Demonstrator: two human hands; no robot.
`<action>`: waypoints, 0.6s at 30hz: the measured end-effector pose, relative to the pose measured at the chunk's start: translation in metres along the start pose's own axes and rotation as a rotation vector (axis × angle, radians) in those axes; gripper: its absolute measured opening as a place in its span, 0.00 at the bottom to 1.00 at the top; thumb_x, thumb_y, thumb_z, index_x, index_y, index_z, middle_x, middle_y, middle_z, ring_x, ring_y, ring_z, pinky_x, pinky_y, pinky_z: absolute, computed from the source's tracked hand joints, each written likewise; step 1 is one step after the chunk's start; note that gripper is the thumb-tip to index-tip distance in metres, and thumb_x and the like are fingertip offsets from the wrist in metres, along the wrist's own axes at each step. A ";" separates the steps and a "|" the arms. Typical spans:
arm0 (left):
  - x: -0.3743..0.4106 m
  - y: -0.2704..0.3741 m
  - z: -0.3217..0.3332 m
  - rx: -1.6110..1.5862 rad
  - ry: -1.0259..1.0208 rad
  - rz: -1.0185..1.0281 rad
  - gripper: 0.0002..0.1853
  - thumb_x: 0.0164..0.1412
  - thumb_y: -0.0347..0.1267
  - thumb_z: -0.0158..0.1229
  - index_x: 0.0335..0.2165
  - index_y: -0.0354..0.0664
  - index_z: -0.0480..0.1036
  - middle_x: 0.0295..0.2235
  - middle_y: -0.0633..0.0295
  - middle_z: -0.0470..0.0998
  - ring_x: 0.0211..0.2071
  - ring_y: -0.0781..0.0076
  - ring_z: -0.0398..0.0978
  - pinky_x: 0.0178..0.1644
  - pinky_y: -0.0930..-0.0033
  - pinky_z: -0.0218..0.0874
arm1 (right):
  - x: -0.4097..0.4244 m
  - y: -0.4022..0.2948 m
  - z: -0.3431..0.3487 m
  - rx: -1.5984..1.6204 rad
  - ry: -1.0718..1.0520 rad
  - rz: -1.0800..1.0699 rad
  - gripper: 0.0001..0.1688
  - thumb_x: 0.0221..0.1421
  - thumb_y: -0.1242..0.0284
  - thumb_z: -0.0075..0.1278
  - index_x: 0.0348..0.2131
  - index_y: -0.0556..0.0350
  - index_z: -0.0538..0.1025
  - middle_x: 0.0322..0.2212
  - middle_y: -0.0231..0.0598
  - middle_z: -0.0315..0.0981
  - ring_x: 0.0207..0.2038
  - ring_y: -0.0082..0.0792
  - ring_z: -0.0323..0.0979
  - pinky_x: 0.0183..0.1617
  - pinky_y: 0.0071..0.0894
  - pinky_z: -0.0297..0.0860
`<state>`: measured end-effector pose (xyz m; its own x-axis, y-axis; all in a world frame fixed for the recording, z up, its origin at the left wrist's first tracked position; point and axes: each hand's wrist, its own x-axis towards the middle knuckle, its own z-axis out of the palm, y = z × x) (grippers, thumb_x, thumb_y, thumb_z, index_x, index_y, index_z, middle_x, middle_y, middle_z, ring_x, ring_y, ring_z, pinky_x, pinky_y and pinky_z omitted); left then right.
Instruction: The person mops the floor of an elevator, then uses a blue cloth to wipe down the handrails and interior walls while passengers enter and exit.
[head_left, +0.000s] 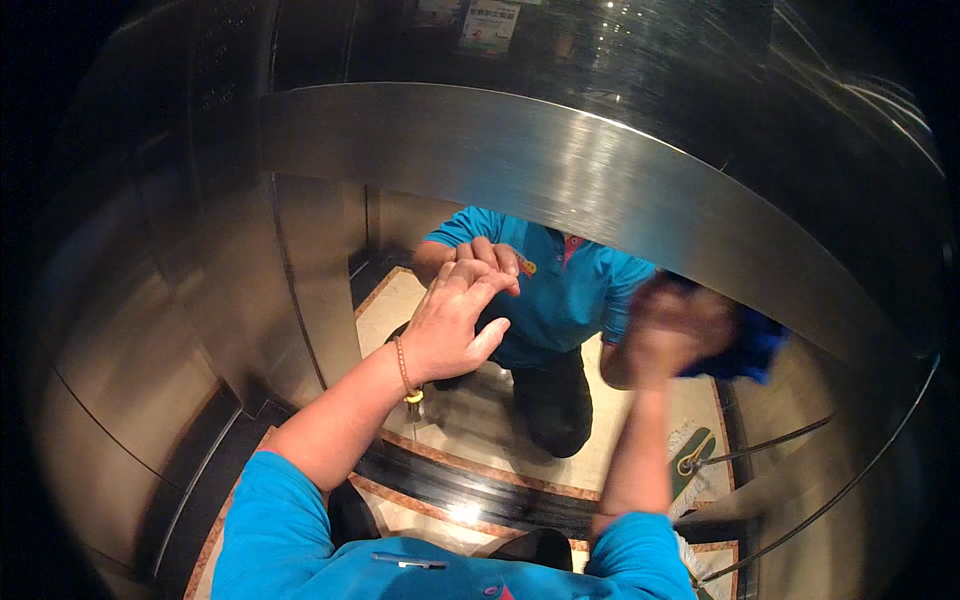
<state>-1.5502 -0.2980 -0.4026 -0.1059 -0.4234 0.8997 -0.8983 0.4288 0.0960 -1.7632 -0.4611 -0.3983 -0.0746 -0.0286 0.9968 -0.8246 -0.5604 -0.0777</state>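
Observation:
My left hand (454, 322), with a beaded bracelet at its wrist, has its fingertips against a mirror panel (465, 409) and holds nothing. The hand's reflection meets it at the fingertips. Farther right, my right hand (675, 322) is motion-blurred over the mirror's upper part, below a brushed metal band (480, 135). It is on a dark blue cloth (739, 349), whose folds stick out to its right. The mirror shows a torso in a blue polo shirt and dark trousers. Under my left wrist, a small object with a yellow top (414, 401) is partly visible.
A mop (686, 559) with white fringe and a green base lies low on the right, its pole running up right; its reflection shows above. Metal wall panels (127, 300) curve around. The pale floor (420, 517) has dark and brown borders. A notice (489, 28) bears writing.

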 end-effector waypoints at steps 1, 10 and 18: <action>-0.012 -0.008 -0.009 0.071 0.030 -0.018 0.20 0.43 0.26 0.60 0.40 0.39 0.71 0.39 0.52 0.70 0.43 0.51 0.67 0.51 0.56 0.59 | 0.008 -0.060 -0.003 0.092 -0.274 0.035 0.24 0.59 0.55 0.42 0.48 0.49 0.69 0.43 0.48 0.65 0.52 0.50 0.61 0.54 0.49 0.55; -0.048 -0.105 -0.076 0.439 0.304 -0.142 0.10 0.48 0.21 0.55 0.34 0.37 0.69 0.34 0.50 0.70 0.37 0.50 0.68 0.42 0.56 0.61 | 0.022 -0.099 0.030 0.347 -0.479 -0.121 0.17 0.55 0.55 0.47 0.37 0.44 0.76 0.35 0.43 0.74 0.41 0.48 0.70 0.48 0.51 0.63; -0.028 -0.111 -0.091 0.269 0.266 -0.101 0.06 0.52 0.21 0.51 0.32 0.36 0.67 0.31 0.50 0.69 0.35 0.49 0.67 0.40 0.56 0.60 | 0.074 -0.141 0.039 -0.119 -0.320 -0.028 0.24 0.53 0.53 0.44 0.43 0.45 0.76 0.40 0.43 0.74 0.48 0.49 0.67 0.55 0.67 0.51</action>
<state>-1.4088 -0.2611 -0.3996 0.0707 -0.2163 0.9738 -0.9820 0.1564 0.1061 -1.6311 -0.4165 -0.3125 0.1136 -0.2835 0.9522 -0.8849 -0.4645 -0.0328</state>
